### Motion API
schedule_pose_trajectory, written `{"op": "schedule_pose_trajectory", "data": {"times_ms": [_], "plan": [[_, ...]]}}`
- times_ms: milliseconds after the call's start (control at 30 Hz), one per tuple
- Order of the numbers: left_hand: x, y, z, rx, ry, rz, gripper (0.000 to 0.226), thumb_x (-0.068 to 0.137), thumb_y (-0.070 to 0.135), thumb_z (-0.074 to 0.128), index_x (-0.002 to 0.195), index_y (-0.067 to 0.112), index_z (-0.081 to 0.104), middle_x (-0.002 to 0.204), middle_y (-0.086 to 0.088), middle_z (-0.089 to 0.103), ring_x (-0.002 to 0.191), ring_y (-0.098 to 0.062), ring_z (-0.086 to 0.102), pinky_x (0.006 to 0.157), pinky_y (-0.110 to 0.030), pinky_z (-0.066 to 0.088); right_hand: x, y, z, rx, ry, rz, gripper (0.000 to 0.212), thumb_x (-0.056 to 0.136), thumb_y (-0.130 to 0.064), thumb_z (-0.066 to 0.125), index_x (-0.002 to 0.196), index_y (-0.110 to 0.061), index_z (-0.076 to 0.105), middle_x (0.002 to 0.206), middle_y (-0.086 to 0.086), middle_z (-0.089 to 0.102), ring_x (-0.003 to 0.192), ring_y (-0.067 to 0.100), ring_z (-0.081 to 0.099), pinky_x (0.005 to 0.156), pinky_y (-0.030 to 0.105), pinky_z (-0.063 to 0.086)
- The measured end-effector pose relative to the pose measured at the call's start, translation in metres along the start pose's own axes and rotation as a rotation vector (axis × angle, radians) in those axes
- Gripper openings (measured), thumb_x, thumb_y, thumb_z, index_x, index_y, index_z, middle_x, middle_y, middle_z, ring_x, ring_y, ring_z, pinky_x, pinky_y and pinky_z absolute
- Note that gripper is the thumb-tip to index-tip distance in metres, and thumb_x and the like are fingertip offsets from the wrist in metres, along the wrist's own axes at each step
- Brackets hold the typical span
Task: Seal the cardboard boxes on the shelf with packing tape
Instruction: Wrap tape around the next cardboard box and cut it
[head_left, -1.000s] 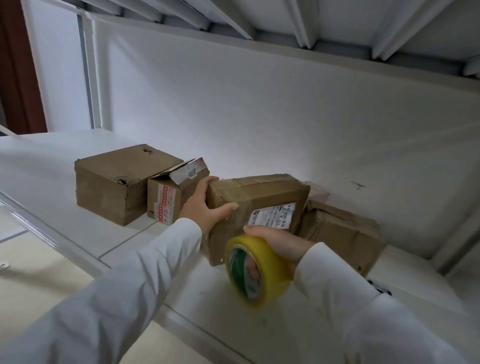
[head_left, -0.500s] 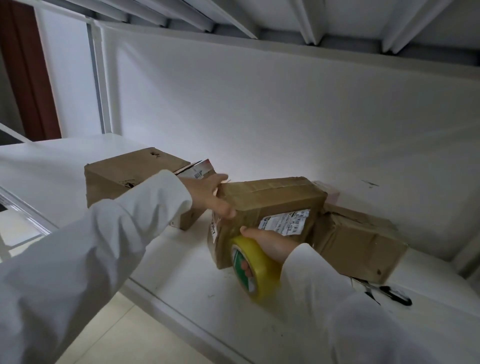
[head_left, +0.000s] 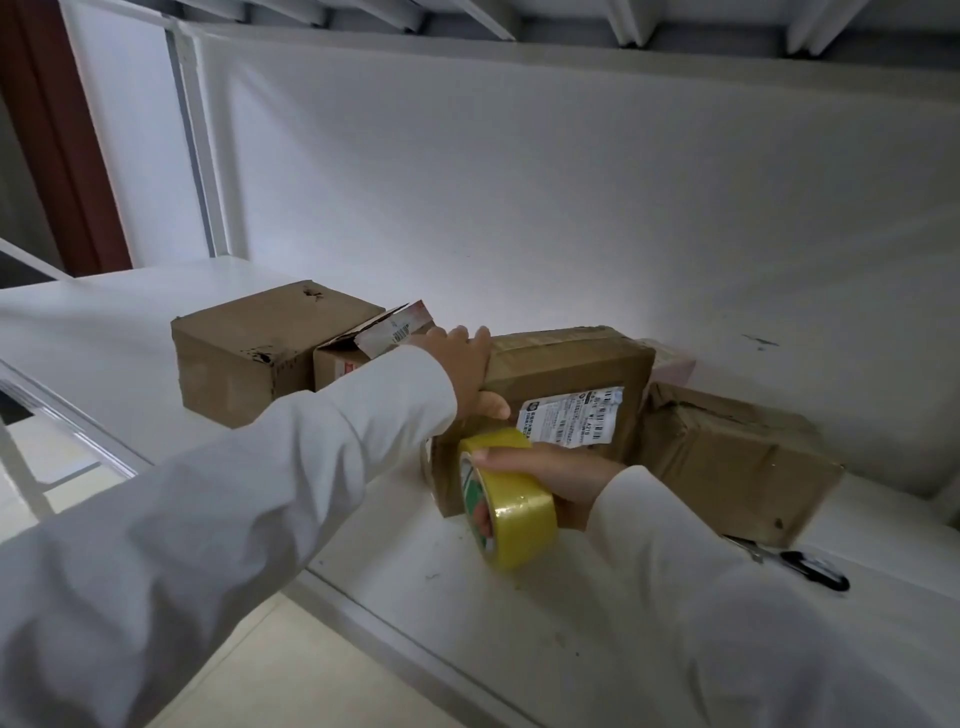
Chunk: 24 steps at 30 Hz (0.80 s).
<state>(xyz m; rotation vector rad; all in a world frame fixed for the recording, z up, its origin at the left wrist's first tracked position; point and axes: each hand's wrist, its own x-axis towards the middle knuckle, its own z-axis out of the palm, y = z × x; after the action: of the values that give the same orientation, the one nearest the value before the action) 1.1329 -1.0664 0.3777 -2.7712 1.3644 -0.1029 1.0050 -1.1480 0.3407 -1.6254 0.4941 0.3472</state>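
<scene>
Rising up the front face of the labelled brown cardboard box (head_left: 566, 379) mid-shelf, the yellow packing-tape roll (head_left: 506, 499) sits higher than half a second ago, held in the right hand's (head_left: 550, 475) curled grip. Left hand (head_left: 467, 371) still clasps the box's top-left corner. Judged: strip being laid, sealing under way.

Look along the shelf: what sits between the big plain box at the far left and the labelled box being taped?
A small box with an open flap, seen in the head view; the left hand reaches across it.
</scene>
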Motion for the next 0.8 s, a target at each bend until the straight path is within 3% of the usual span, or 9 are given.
{"op": "schedule_pose_trajectory", "data": {"times_ms": [133, 300, 433, 500, 600, 667, 733, 800], "plan": [[-0.003, 0.006, 0.000, 0.040, 0.015, -0.003, 0.091, 0.082, 0.067, 0.049, 0.147, 0.012, 0.016, 0.141, -0.010, 0.036, 0.129, -0.033, 0.037, 0.098, -0.045, 0.041, 0.007, 0.014, -0.001, 0.057, -0.070, -0.033, 0.033, 0.075, -0.040, 0.064, 0.085, -0.009, 0.060, 0.071, 0.009, 0.070, 0.066, 0.021, 0.067, 0.087, 0.041, 0.049], [-0.007, 0.012, -0.004, 0.060, -0.008, -0.013, 0.088, 0.083, 0.065, 0.050, 0.146, 0.012, 0.017, 0.140, -0.011, 0.037, 0.128, -0.033, 0.037, 0.094, -0.045, 0.041, 0.006, 0.012, 0.002, 0.062, -0.019, 0.029, 0.041, 0.089, -0.044, 0.051, 0.082, -0.005, 0.058, 0.061, 0.010, 0.067, 0.055, 0.020, 0.065, 0.074, 0.032, 0.051], [-0.006, 0.011, -0.008, 0.058, -0.048, -0.025, 0.088, 0.084, 0.064, 0.051, 0.146, 0.012, 0.017, 0.140, -0.011, 0.037, 0.128, -0.033, 0.037, 0.094, -0.045, 0.040, -0.001, 0.002, 0.003, 0.025, 0.064, 0.061, 0.040, 0.089, -0.047, 0.054, 0.086, -0.007, 0.055, 0.055, 0.008, 0.065, 0.054, 0.019, 0.063, 0.068, 0.029, 0.052], [-0.005, 0.012, -0.009, 0.056, -0.062, -0.027, 0.088, 0.084, 0.063, 0.051, 0.147, 0.012, 0.016, 0.139, -0.012, 0.037, 0.127, -0.034, 0.038, 0.095, -0.044, 0.039, -0.004, 0.002, 0.002, 0.048, 0.120, 0.062, 0.034, 0.088, -0.044, 0.057, 0.086, -0.010, 0.052, 0.059, 0.006, 0.065, 0.061, 0.019, 0.061, 0.065, 0.029, 0.052], [-0.002, 0.011, -0.010, 0.046, -0.091, -0.038, 0.089, 0.085, 0.063, 0.051, 0.148, 0.012, 0.014, 0.140, -0.012, 0.037, 0.127, -0.034, 0.040, 0.097, -0.045, 0.039, 0.002, 0.010, 0.004, 0.102, 0.163, 0.079, 0.047, 0.082, -0.051, 0.062, 0.110, -0.016, 0.047, 0.099, 0.012, 0.063, 0.093, 0.029, 0.062, 0.093, 0.042, 0.049], [-0.001, 0.012, -0.012, 0.032, -0.111, -0.062, 0.090, 0.085, 0.061, 0.053, 0.148, 0.012, 0.012, 0.140, -0.013, 0.035, 0.127, -0.035, 0.040, 0.100, -0.045, 0.038, 0.006, 0.010, 0.008, 0.111, 0.145, 0.104, 0.060, 0.078, -0.057, 0.063, 0.122, -0.021, 0.044, 0.118, 0.014, 0.059, 0.108, 0.033, 0.058, 0.101, 0.047, 0.044], [0.000, 0.015, -0.015, 0.027, -0.132, -0.097, 0.093, 0.085, 0.061, 0.053, 0.150, 0.011, 0.009, 0.144, -0.015, 0.031, 0.130, -0.035, 0.037, 0.104, -0.044, 0.036, 0.007, 0.011, 0.009, 0.135, 0.135, 0.094, 0.061, 0.075, -0.059, 0.065, 0.118, -0.020, 0.047, 0.117, 0.015, 0.060, 0.109, 0.035, 0.058, 0.101, 0.049, 0.043], [0.000, 0.020, -0.016, 0.019, -0.147, -0.141, 0.095, 0.084, 0.062, 0.053, 0.149, 0.010, 0.007, 0.147, -0.018, 0.028, 0.132, -0.035, 0.036, 0.103, -0.042, 0.034, 0.006, 0.011, 0.010, 0.154, 0.149, 0.064, 0.045, 0.080, -0.053, 0.064, 0.099, -0.014, 0.052, 0.098, 0.013, 0.063, 0.111, 0.038, 0.058, 0.101, 0.047, 0.044]]}}
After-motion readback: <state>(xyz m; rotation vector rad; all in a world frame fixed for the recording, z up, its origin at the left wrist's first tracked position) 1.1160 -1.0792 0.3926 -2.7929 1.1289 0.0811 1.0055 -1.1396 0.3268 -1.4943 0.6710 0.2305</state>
